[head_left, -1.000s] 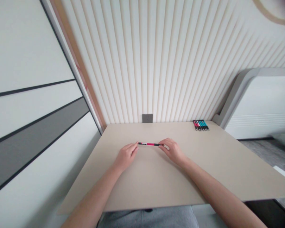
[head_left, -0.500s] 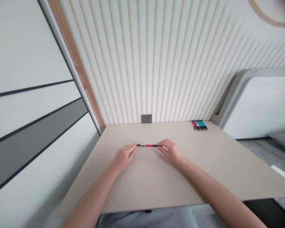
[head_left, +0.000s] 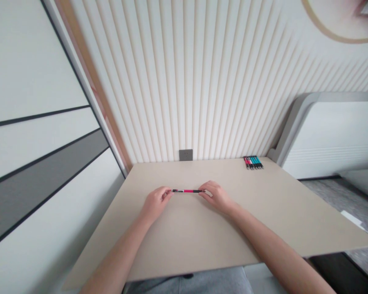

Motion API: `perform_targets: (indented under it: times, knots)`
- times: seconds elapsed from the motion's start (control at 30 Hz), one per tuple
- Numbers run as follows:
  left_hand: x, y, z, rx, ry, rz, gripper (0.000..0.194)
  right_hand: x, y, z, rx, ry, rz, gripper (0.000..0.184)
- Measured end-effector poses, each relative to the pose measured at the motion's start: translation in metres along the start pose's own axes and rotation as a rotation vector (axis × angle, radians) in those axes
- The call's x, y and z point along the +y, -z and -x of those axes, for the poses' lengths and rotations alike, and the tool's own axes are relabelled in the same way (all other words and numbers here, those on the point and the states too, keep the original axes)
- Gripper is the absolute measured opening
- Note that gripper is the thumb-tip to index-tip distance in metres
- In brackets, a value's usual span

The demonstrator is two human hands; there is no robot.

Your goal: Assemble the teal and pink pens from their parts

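Observation:
A pink and black pen [head_left: 188, 191] lies level, left to right, between my two hands. My left hand [head_left: 155, 201] is closed in a pinch at its black left end. At the other end, where the grip is black, my right hand [head_left: 217, 197] pinches the pen between thumb and fingers. Both hands are low over the beige table [head_left: 184, 237]; whether the pen touches the surface I cannot tell.
Several pens [head_left: 253, 162], pink, white and teal with black ends, lie side by side at the table's back right. A dark socket [head_left: 185, 155] sits in the ribbed wall behind. A bed headboard [head_left: 334, 130] stands to the right, a white cabinet [head_left: 49, 196] to the left.
The camera view has shifted slightly. My left fingers have drawn back a little, so more of the pen's black left end shows. Both hands still hold the pen.

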State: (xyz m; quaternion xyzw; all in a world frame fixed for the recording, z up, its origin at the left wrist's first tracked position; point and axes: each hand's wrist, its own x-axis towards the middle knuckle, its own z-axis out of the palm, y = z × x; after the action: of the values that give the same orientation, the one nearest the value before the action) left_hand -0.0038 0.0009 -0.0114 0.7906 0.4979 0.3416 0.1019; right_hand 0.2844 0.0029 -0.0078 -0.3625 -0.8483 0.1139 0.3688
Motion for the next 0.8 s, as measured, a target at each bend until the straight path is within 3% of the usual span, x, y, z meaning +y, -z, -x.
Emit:
perform_targets:
  times: [0.17,0.33,0.47,0.6,0.73,0.8]
  knots:
    - [-0.001,0.000,-0.001,-0.038,0.007,0.010,0.017,-0.003,0.001,0.000,-0.048,-0.026,-0.008,0.011]
    - [-0.001,0.000,-0.002,-0.031,0.030,-0.011,0.019,-0.006,0.000,0.000,-0.133,-0.005,0.001,0.022]
    - [-0.001,0.000,-0.002,-0.014,0.054,-0.030,0.026,0.012,0.002,-0.002,-0.099,-0.036,0.087,0.021]
    - [0.000,0.002,-0.001,-0.038,0.036,-0.044,0.027,0.052,0.022,0.002,0.039,-0.246,0.212,0.021]
    - [0.003,0.004,-0.001,-0.071,-0.002,-0.035,0.024,0.093,0.054,0.015,0.203,-0.637,0.446,0.026]
    - [0.004,0.004,-0.001,-0.087,-0.001,-0.027,0.023,0.108,0.068,0.022,0.216,-0.843,0.556,0.029]
